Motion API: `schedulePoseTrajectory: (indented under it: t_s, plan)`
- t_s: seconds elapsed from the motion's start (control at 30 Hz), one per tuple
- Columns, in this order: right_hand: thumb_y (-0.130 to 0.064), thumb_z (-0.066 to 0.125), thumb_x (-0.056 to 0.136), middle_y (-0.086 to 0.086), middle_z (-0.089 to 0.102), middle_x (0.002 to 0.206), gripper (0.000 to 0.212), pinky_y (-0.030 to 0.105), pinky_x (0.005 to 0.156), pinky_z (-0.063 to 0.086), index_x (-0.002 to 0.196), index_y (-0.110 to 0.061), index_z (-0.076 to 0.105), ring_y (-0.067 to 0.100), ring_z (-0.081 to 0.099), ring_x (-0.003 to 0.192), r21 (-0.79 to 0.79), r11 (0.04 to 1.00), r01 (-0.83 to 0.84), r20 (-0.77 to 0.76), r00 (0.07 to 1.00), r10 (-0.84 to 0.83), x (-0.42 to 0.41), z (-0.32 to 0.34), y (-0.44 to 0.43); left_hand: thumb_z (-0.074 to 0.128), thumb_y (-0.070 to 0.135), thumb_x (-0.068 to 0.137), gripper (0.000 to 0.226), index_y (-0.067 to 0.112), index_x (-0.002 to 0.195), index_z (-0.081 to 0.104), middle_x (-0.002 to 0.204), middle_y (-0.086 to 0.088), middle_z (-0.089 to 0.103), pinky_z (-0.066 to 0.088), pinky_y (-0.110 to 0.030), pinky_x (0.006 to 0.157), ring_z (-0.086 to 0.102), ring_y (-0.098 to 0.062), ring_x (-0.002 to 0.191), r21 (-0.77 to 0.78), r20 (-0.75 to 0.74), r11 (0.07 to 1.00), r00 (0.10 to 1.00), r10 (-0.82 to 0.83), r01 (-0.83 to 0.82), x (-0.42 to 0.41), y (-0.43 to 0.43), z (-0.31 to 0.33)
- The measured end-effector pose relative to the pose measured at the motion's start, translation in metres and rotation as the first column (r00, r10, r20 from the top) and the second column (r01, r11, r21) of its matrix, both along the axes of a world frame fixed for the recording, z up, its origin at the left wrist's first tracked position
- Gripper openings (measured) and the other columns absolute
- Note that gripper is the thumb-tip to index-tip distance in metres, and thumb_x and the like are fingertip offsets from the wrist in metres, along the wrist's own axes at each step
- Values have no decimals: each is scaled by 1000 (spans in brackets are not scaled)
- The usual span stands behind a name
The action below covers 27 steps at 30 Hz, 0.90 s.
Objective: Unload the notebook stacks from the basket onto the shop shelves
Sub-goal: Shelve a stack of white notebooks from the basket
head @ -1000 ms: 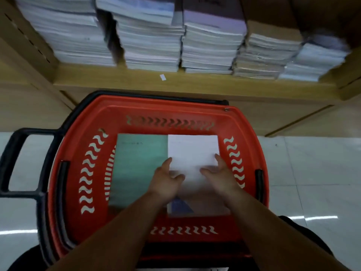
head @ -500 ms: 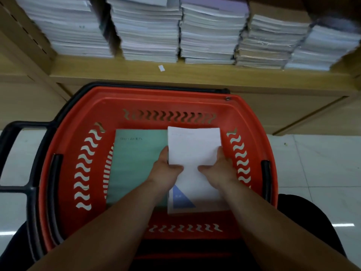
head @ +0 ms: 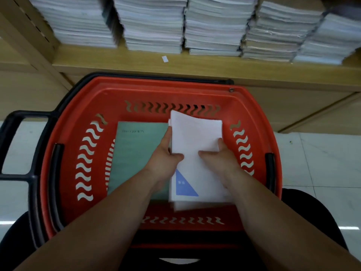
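A red plastic basket [head: 64, 153] with black handles stands in front of me. Inside it, on the right, is a stack of white notebooks [head: 195, 137] with a blue triangle on the top cover. My left hand [head: 166, 159] grips the stack's left edge and my right hand [head: 220, 157] grips its right edge, thumbs on top. The far end of the stack is tilted up off the basket floor. A green notebook stack [head: 136, 153] lies flat in the basket's left half.
A wooden shelf [head: 195, 65] runs across just behind the basket, holding several tall piles of notebooks [head: 152, 26]. A small white tag [head: 165, 58] lies on the shelf edge. White floor tiles [head: 322, 157] show to the right and left.
Both hands have closed around the white stack's sides and raised it; its far end now stands higher, toward the basket's back wall. The view has moved closer to the shelf.
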State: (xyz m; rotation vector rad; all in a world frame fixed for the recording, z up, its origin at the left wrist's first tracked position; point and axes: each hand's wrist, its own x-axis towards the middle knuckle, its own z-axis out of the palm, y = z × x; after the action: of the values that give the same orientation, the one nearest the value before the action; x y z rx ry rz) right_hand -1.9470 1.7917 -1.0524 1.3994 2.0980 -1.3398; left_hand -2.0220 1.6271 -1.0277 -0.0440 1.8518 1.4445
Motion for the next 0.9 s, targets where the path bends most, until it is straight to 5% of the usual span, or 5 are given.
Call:
schedulePoseTrajectory:
  t_s: [0.17,0.3,0.5,0.73,0.9]
  plan:
    - [-67,53,92,10,51,150,76,46,114,41,154,-26,38,33,48,138,65,990,-128,-115,984,135,4,30,-16,61,-5,90,86,48,152,34,105,-32,65,54,-61,92,67,-47,101,80,-13,994,998,69,-68,2,-20,38]
    - [-84,54,66,6,44,145,103,46,109,47,155,-37,33,29,53,131,-2,988,-157,-157,975,155,-9,39,-47,55,-11,92,78,47,144,47,109,-15,75,60,-53,83,73,-37,98,102,43,985,990,133,-137,-18,-66,54]
    - [-46,73,89,8,32,144,82,36,103,49,156,-25,32,28,55,115,-154,968,-198,-175,970,170,-37,25,-93,50,-17,87,83,35,150,42,128,-5,65,53,-37,87,63,-22,102,-223,-94,965,989,117,-135,-50,-105,17]
    - [-21,76,89,-3,41,147,109,41,107,50,163,-35,-3,24,51,131,-159,958,-237,-214,956,201,-25,2,-105,65,17,87,80,42,155,29,147,-6,50,42,-41,109,49,-30,128,-459,-206,878,977,43,-136,-47,-108,-17]
    - [-12,69,91,-9,54,147,93,44,110,48,161,-39,14,18,57,127,-153,955,-252,-254,944,209,-29,-9,-104,73,28,88,90,34,159,17,161,-9,30,32,-43,119,36,-34,142,-537,-169,837,985,20,-109,-56,-111,-22]
